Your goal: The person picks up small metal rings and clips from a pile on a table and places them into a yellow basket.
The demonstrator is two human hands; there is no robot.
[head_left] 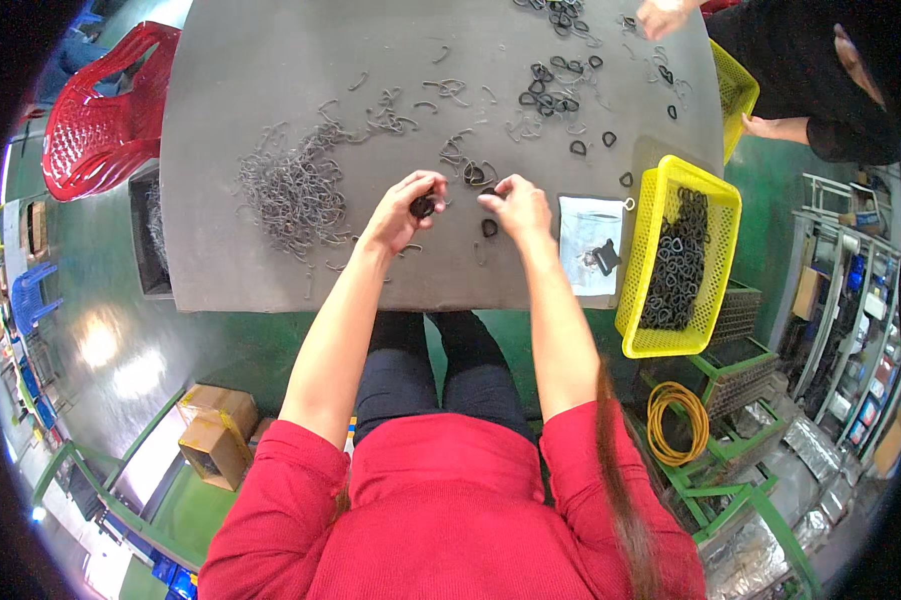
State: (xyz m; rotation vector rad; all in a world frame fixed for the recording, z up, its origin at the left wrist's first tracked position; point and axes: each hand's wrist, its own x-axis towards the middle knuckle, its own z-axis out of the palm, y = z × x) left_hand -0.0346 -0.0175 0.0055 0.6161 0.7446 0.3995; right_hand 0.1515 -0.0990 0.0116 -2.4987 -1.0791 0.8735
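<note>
My left hand [398, 212] is curled above the grey table, with a small black ring [422, 207] held in its fingers. Just to its right, my right hand [522, 208] has thumb and fingertips pinched together at another small black ring, partly covered by the fingers. Between and beyond the hands lie a loose black ring [473, 174] and some thin curved scraps [453, 152]. One more black ring [489, 228] rests on the table under my right hand. A large heap of thin, curved grey scraps [292, 185] spreads to the left of my left hand.
A yellow basket [727, 250] of black rings stands at the table's right edge, beside a plastic bag [582, 225] with a black part on it. Black rings [550, 90] lie farther off. Another person's hand [662, 17] reaches in at far right. A red chair [110, 120] stands left.
</note>
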